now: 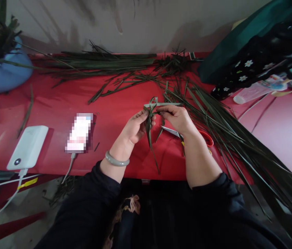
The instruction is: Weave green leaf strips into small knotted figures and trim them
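My left hand [138, 126], with a grey-green bangle above the wrist, pinches a small knotted piece woven from green leaf strips [149, 116]. Loops stick up at its top, and long leaf ends hang down toward the table's front edge. From the right, my right hand [176, 117] closes thumb and finger on a leaf strip of the same piece. Below that hand lie scissors [206, 137] with red handles, partly hidden by my forearm; their pale blade points left. A thin pale bar [169, 104] lies just behind my hands.
Long leaves [228, 121] spread over the table's right side, with more strips [104, 62] along the wall. A power bank [29, 147] and a cabled phone [79, 133] lie left. A blue container of leaves [8, 74] stands back left; a black floral bag [254, 65] stands right.
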A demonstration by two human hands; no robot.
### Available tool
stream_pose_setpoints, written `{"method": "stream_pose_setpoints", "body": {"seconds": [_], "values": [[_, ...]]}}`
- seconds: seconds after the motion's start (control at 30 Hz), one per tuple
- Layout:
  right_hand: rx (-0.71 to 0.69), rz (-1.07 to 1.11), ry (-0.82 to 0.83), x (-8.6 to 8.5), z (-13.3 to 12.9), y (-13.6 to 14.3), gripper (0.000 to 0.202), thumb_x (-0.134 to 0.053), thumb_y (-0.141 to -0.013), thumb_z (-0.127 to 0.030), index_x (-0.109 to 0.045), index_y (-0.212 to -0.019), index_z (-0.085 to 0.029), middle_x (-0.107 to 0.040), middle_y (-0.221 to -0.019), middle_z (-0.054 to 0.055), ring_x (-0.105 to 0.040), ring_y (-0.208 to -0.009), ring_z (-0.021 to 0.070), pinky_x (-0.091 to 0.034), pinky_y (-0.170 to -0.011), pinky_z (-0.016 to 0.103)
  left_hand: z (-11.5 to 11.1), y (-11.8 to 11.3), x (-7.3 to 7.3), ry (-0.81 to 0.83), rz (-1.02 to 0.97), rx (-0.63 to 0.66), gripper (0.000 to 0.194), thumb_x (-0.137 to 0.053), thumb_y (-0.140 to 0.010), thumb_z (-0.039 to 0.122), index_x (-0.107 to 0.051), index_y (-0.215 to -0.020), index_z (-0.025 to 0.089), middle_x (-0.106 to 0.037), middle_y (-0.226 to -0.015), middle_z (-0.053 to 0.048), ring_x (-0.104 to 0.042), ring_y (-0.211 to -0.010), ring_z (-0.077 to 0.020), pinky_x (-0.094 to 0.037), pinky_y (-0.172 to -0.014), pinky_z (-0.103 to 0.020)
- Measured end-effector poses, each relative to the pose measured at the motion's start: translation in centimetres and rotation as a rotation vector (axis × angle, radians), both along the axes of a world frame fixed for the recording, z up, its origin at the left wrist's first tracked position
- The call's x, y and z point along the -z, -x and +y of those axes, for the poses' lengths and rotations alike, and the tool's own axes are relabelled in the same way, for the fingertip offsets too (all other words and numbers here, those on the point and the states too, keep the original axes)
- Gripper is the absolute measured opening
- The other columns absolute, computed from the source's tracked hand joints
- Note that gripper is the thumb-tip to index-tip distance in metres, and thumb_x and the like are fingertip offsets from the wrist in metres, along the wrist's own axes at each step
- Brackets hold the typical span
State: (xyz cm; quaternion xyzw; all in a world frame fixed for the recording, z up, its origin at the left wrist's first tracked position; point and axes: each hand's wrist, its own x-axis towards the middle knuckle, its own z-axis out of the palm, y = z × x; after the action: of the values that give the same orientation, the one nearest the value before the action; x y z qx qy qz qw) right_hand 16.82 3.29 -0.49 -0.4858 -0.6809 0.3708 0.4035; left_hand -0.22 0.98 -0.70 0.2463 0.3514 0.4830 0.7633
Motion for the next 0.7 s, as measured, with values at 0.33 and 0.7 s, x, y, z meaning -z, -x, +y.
{"method": "stream_pose_setpoints", "body": {"seconds": [0.33, 0.7], "values": [[0.269, -0.188, -0.266, -0.57, 0.05, -0.15, 0.022, -0.051, -0.081, -0.02, -0.07, -0.092, -0.021, -0.071, -0.09, 0.005, -0.065, -0.085, 0.0186, -0.051, -0.08, 0.035, 0.0, 0.03, -0.26, -0.009, -0.062, -0.02, 0.011, -0.066, -0.074, 0.016, -0.06, -0.083, 0.017, -0.066, -0.074, 0.001, -0.062, -0.061, -0.0081, -0.05, -0.061, -0.02], [0.117, -0.349, -0.373, -0.73, -0.88, 0.75, 0.021, -0.049, -0.085, -0.033, -0.067, -0.094, -0.024, -0.071, -0.103, 0.005, -0.052, -0.122, 0.0268, -0.029, -0.106, 0.056, 0.36, -0.11, 0.18, -0.012, -0.068, -0.064, 0.007, -0.064, -0.075, 0.016, -0.062, -0.082, 0.016, -0.067, -0.075, -0.001, -0.059, -0.056, -0.0073, -0.046, -0.054, -0.019]]}}
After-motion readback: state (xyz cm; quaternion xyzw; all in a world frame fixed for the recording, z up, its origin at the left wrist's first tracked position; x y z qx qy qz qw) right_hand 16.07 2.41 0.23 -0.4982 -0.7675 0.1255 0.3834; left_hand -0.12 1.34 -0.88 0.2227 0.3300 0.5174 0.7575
